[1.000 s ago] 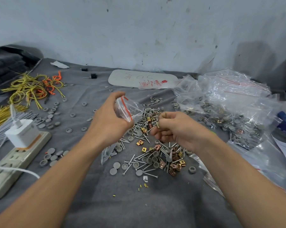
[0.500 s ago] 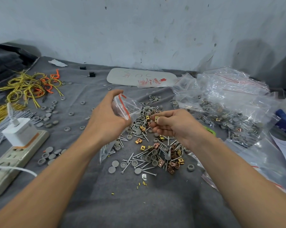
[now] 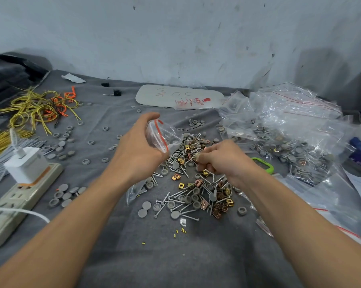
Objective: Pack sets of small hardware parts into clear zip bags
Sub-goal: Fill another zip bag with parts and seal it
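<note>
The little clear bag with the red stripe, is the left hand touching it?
Touching. The head view shows the left hand pinching the little clear bag at its red-striped mouth.

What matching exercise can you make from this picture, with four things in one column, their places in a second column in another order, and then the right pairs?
Things
1. small zip bag
2. small part
3. white charger
4. yellow wires

Places
A. plugged into the power strip
B. tangled with orange wires, far left
C. pinched by the right hand
D. held up by the left hand

Pairs: 1-D, 2-C, 3-A, 4-B
</note>
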